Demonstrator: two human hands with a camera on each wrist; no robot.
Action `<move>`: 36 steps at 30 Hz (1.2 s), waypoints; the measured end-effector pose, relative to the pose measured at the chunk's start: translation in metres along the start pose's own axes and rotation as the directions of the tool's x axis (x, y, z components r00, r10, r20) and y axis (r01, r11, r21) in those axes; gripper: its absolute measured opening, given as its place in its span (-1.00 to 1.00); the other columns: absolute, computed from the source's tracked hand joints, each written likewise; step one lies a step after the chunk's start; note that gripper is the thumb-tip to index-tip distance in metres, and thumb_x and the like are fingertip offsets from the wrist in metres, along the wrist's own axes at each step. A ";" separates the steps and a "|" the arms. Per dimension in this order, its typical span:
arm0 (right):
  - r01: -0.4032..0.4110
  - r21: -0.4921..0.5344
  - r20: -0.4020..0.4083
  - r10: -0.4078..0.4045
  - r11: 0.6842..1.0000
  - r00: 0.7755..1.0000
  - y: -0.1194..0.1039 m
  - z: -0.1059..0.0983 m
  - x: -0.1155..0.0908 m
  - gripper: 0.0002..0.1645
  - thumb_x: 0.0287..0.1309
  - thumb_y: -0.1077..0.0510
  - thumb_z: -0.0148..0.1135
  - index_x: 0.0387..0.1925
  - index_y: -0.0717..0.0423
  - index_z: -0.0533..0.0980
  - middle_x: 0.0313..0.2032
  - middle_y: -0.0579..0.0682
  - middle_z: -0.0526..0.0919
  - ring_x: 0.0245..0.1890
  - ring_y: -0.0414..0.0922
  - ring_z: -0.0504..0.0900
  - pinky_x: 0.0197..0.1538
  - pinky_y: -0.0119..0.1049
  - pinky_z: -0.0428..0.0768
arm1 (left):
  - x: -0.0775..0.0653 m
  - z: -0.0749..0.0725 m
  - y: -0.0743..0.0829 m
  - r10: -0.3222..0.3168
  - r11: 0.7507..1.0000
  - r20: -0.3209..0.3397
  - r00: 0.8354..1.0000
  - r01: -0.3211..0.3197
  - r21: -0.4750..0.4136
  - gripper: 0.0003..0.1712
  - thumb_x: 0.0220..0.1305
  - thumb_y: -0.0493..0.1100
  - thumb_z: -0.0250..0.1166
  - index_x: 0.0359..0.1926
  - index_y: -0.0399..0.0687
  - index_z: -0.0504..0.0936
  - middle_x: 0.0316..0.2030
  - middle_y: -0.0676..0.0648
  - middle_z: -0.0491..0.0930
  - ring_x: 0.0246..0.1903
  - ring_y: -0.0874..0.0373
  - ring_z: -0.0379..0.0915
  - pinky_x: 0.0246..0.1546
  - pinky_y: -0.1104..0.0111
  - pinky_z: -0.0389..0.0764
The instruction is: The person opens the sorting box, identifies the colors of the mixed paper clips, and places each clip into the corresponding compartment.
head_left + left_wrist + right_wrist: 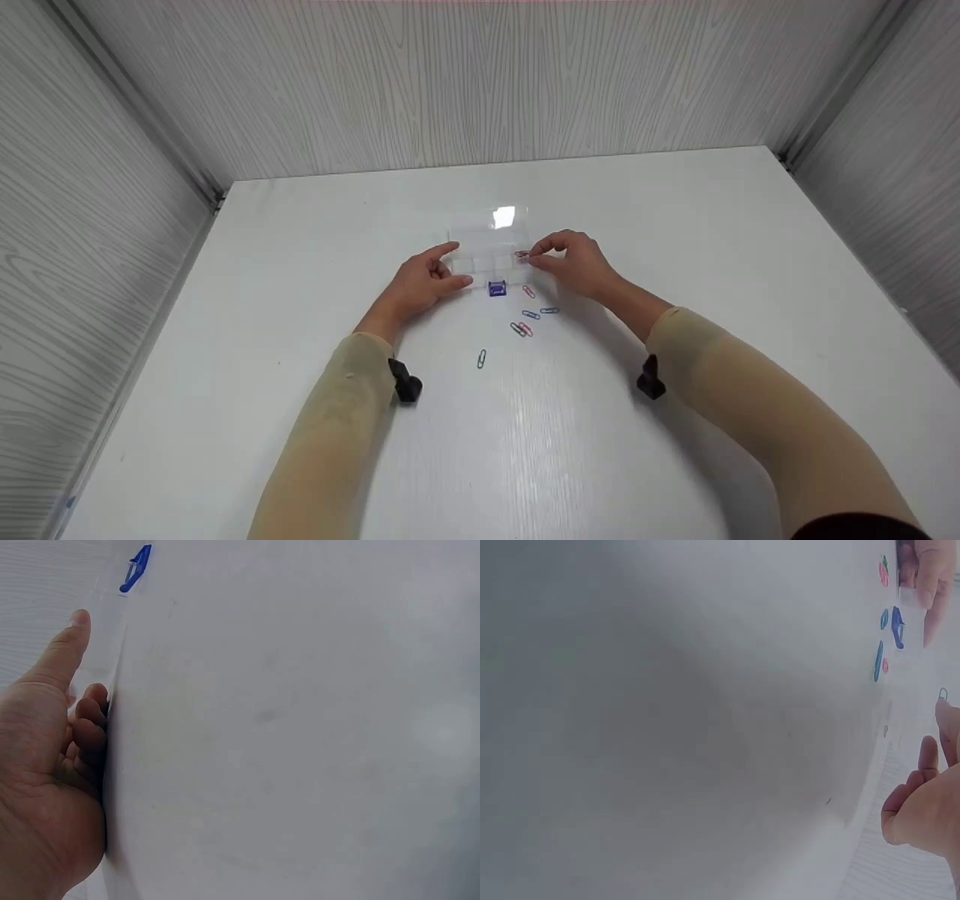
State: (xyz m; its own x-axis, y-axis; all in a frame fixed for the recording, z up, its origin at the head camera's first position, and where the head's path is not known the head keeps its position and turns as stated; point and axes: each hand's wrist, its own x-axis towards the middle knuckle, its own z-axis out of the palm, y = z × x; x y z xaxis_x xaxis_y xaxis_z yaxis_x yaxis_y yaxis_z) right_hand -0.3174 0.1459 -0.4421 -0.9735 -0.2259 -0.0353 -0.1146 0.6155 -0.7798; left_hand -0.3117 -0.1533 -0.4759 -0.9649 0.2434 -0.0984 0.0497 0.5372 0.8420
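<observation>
A clear plastic compartment box point(484, 264) with a blue latch point(497, 289) lies on the white table, its transparent lid point(480, 219) raised at the back. My left hand point(426, 283) holds the box at its left side, thumb at the front and index finger farther back; its other fingers are curled. At the box's right side, my right hand point(576, 262) pinches a paper clip point(943, 693) between thumb and index finger. Reddish and dark paper clips point(521, 254) show right by those fingertips; whether some lie inside a compartment I cannot tell.
In front of the box several loose clips lie scattered: a red paper clip point(529, 291), a blue paper clip point(550, 310), and a dark paper clip point(481, 358) closer to me. A wood-grain panel point(480, 82) stands behind the table, with more panels at both sides.
</observation>
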 end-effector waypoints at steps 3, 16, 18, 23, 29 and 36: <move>-0.020 0.004 -0.020 0.020 1.000 1.000 -0.001 0.002 0.002 -0.85 0.42 0.05 0.40 -0.11 -0.01 0.77 0.19 -0.01 0.63 0.32 0.06 0.38 0.46 0.03 0.27 | 0.001 0.001 0.000 0.013 1.000 0.000 1.000 -0.013 -0.006 -0.09 0.35 0.12 0.51 0.61 0.13 0.35 -0.26 -0.01 0.53 -0.29 0.12 0.39 -0.03 0.27 0.42; -0.051 0.045 -0.031 0.053 0.998 0.998 0.001 0.010 0.001 -0.88 0.40 0.06 0.43 -0.16 0.01 0.76 0.17 0.00 0.61 0.34 0.04 0.41 0.50 -0.01 0.27 | 0.001 0.004 0.003 0.000 1.000 -0.001 1.000 0.000 0.009 -0.09 0.35 0.12 0.51 0.61 0.18 0.34 -0.25 -0.03 0.54 -0.27 0.10 0.41 -0.03 0.27 0.42; -0.053 0.045 -0.030 0.054 0.998 0.998 0.002 0.011 0.001 -0.88 0.39 0.07 0.43 -0.15 0.01 0.76 0.17 0.00 0.60 0.33 0.04 0.42 0.50 -0.01 0.28 | 0.001 0.004 0.003 0.001 1.000 -0.001 1.000 -0.001 0.009 -0.10 0.35 0.12 0.52 0.61 0.18 0.35 -0.25 -0.04 0.54 -0.27 0.09 0.41 -0.03 0.26 0.42; -0.062 0.041 -0.023 0.063 0.997 0.998 0.004 0.007 0.000 -0.87 0.42 0.05 0.41 -0.10 -0.04 0.75 0.23 -0.01 0.58 0.34 0.04 0.39 0.49 0.00 0.27 | 0.001 0.004 0.003 0.008 1.000 0.003 1.000 -0.008 0.004 -0.09 0.34 0.12 0.52 0.61 0.17 0.35 -0.25 -0.04 0.53 -0.27 0.08 0.41 -0.03 0.26 0.43; 0.031 0.047 -0.020 -0.030 0.998 0.999 0.008 -0.007 -0.009 -0.77 0.42 0.07 0.40 0.01 0.07 0.73 0.07 0.01 0.65 0.17 0.04 0.46 0.30 -0.03 0.38 | 0.001 0.003 0.003 0.008 1.000 0.001 1.000 -0.008 -0.001 -0.09 0.34 0.11 0.52 0.61 0.16 0.34 -0.26 -0.03 0.52 -0.27 0.09 0.40 -0.06 0.26 0.42; 0.062 0.032 0.062 -0.064 0.998 0.996 0.020 -0.021 -0.027 -0.75 0.41 0.07 0.40 0.04 0.06 0.73 -0.07 -0.03 0.72 -0.05 0.00 0.56 0.10 -0.13 0.50 | -0.001 0.000 0.001 -0.007 1.000 0.001 1.000 0.007 0.010 -0.08 0.35 0.14 0.51 0.62 0.18 0.33 -0.24 -0.04 0.51 -0.25 0.07 0.40 -0.04 0.24 0.42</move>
State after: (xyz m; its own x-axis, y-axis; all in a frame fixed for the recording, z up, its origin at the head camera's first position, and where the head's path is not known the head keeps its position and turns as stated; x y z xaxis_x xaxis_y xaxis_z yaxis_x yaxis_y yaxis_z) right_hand -0.2976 0.1804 -0.4434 -0.9499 -0.3116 -0.0241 -0.1686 0.5758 -0.8000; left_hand -0.3109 -0.1526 -0.4748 -0.9649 0.2406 -0.1053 0.0453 0.5473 0.8357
